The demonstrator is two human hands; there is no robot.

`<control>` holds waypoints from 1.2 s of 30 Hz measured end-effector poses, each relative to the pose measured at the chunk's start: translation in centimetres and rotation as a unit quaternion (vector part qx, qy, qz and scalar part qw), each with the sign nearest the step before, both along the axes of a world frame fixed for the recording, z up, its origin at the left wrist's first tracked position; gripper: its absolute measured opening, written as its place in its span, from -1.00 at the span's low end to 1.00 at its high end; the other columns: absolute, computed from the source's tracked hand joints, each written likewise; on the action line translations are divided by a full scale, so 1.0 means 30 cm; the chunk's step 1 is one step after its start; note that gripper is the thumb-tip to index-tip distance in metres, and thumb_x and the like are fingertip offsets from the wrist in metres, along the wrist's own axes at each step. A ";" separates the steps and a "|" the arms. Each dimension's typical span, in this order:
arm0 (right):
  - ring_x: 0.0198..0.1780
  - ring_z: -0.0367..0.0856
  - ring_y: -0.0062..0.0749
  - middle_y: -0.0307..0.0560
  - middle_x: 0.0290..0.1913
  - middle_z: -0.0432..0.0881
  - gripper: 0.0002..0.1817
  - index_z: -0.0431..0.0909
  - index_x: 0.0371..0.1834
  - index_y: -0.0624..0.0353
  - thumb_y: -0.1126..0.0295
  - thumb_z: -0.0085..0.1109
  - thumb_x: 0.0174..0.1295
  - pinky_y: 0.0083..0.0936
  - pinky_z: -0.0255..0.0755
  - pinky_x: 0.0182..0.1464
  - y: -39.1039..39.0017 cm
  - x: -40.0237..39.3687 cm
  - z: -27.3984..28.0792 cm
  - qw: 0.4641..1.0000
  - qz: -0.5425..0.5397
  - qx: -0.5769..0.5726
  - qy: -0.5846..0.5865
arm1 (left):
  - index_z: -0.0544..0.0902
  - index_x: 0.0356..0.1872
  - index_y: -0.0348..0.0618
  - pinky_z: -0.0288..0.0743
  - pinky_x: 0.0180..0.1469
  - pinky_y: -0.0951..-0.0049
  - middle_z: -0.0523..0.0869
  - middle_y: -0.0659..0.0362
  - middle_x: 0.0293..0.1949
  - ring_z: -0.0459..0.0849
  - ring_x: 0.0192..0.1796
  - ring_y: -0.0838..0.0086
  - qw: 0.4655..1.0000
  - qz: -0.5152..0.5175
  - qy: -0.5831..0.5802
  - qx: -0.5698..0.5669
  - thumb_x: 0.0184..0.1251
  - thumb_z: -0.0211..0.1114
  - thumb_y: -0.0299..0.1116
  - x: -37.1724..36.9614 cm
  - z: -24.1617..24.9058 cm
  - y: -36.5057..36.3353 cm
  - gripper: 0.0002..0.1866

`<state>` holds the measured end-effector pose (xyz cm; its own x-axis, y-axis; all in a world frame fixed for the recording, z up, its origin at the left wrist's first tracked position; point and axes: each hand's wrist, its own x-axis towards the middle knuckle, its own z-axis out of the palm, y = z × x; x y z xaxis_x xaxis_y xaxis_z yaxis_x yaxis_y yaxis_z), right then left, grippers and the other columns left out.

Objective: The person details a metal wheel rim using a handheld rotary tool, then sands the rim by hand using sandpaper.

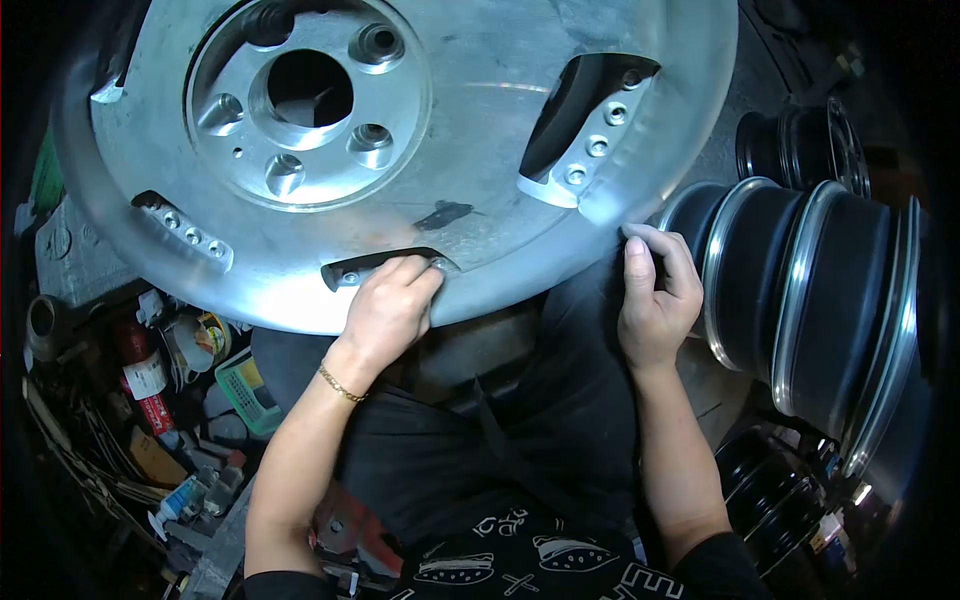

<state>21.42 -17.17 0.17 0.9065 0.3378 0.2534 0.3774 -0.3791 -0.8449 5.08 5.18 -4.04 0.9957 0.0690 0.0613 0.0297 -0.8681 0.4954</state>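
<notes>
A large bare-metal wheel [480, 140] with a round hub opening, lug holes and several cut-out slots fills the upper view. My left hand [388, 308] is closed, its fingertips pressed into the lower slot [345, 272] of the wheel. Whatever lies under those fingertips is mostly hidden. At the wheel's lower right edge is my right hand [660, 300], fingers curled and thumb close to the index finger. I cannot make out what, if anything, it pinches. A dark smudge [445, 213] marks the metal above my left hand.
Black wheel barrels with shiny rims [790, 290] lie at the right, with another dark wheel [800, 145] behind. On the left are a green plastic basket [245, 390], a red bottle [145, 370] and assorted clutter. My dark-clothed legs [500, 430] sit below the wheel.
</notes>
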 end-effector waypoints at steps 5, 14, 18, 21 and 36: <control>-0.48 0.33 -0.70 -0.22 -0.39 0.56 -0.87 0.70 -0.19 0.31 0.52 0.26 0.25 -0.69 0.21 -0.42 0.008 0.000 0.002 1.000 0.003 0.004 -0.004 | 0.67 -0.21 -0.22 0.58 -0.08 0.20 0.66 0.03 -0.24 0.67 -0.15 0.11 1.000 -0.006 -0.013 -0.003 0.02 0.36 -0.61 0.026 -0.007 -0.021 -0.75; -0.48 0.32 -0.71 -0.22 -0.38 0.57 -0.87 0.69 -0.18 0.32 0.52 0.26 0.25 -0.70 0.21 -0.43 0.005 0.000 0.003 1.000 0.001 0.003 0.000 | 0.63 -0.25 -0.20 0.59 -0.08 0.23 0.65 0.07 -0.20 0.67 -0.12 0.16 1.000 0.003 -0.024 0.005 -0.05 0.32 -0.60 0.026 -0.010 -0.030 -0.74; -0.49 0.32 -0.71 -0.22 -0.38 0.57 -0.86 0.69 -0.18 0.33 0.51 0.26 0.25 -0.70 0.21 -0.42 -0.001 0.002 0.002 1.000 0.001 0.004 0.006 | 0.68 -0.21 -0.22 0.59 -0.08 0.22 0.68 0.04 -0.23 0.68 -0.16 0.12 0.999 0.009 -0.028 0.017 0.02 0.38 -0.60 -0.002 -0.022 -0.003 -0.75; -0.49 0.32 -0.71 -0.22 -0.38 0.57 -0.86 0.70 -0.18 0.33 0.51 0.26 0.25 -0.70 0.21 -0.42 -0.003 0.003 0.002 1.000 0.000 0.008 0.002 | 0.62 -0.26 -0.18 0.58 -0.12 0.23 0.61 0.09 -0.26 0.64 -0.18 0.18 0.999 -0.002 -0.038 0.018 -0.08 0.32 -0.59 0.007 -0.023 -0.006 -0.73; -0.50 0.29 -0.73 -0.23 -0.37 0.56 -0.85 0.70 -0.18 0.33 0.49 0.26 0.27 -0.71 0.19 -0.43 -0.005 0.004 -0.005 1.000 -0.003 0.009 0.005 | 0.69 -0.23 -0.21 0.59 -0.12 0.22 0.69 0.05 -0.25 0.69 -0.18 0.14 1.000 0.008 -0.024 0.017 0.02 0.39 -0.60 -0.002 -0.013 0.002 -0.76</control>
<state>21.54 -17.32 0.02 0.9109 0.3279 0.2505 0.3671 -0.3666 -0.8549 5.02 5.23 -4.43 0.9903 0.0825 0.1121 0.0209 -0.8843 0.4664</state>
